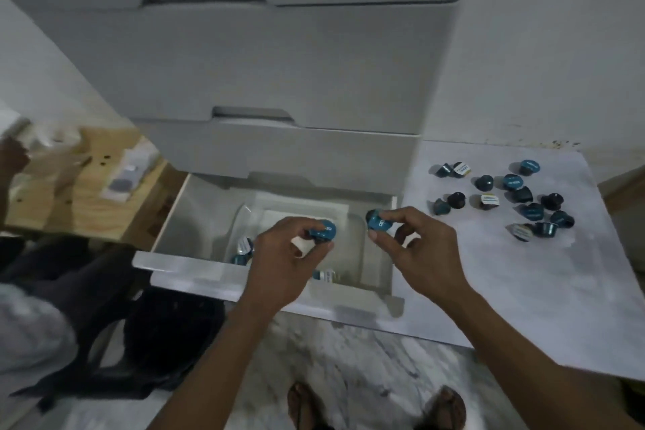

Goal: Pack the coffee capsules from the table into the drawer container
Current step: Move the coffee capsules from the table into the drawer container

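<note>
Three capsules in the drawer [181, 216] were partly hidden behind the left hand [286, 255] and the drawer front, and their labels were too blurred to read. About sixteen loose capsules [506, 197] lay scattered on the tabletop [523, 290], to the right of both hands. Each hand pinched one blue capsule above the open drawer: the left hand its capsule [324, 230], the right hand [422, 248] another capsule [378, 220].

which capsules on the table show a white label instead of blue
Three: one at the far left of the pile, one mid-pile, and one at the near edge. The rest look blue or dark.
</note>
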